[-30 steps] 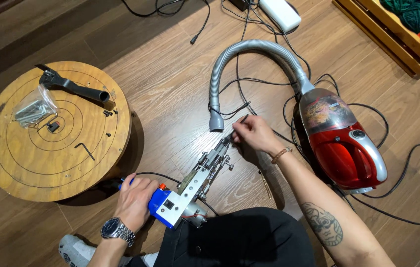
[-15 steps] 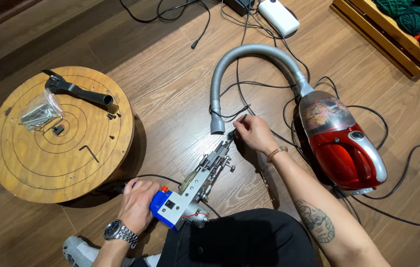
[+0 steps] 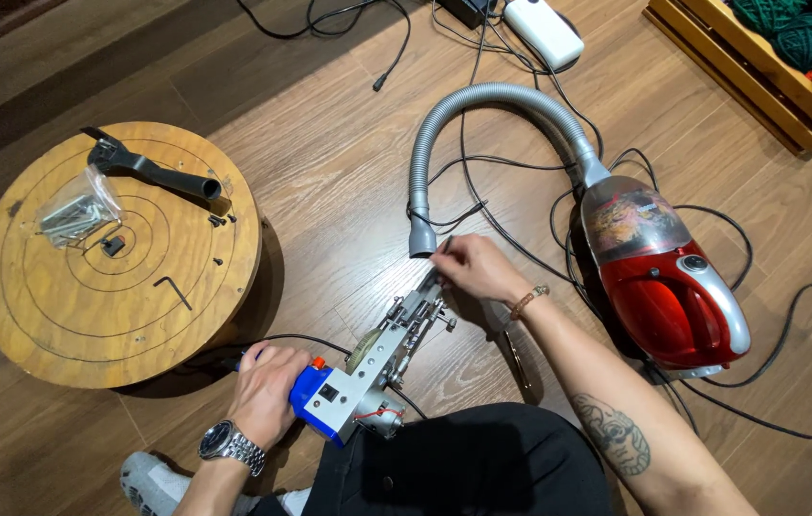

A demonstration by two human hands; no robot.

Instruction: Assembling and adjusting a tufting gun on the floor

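A person seated on a wood floor works on a metal machine [image 3: 396,344] lying across the boards in front of their knees. The left hand [image 3: 267,387] is closed around the machine's blue rear end, as it was a second ago; the right hand [image 3: 478,268] pinches its front tip, fingers curled, having hardly shifted. Only the view has drifted slightly. Just beyond the machine's tip lies the mouth of a grey hose [image 3: 422,239], leading to a red vacuum cleaner [image 3: 669,287] on the machine's right. Left of the machine stands a round wooden table [image 3: 91,315] holding a black nozzle [image 3: 153,170], a bag of parts [image 3: 72,212] and a hex key [image 3: 174,290].
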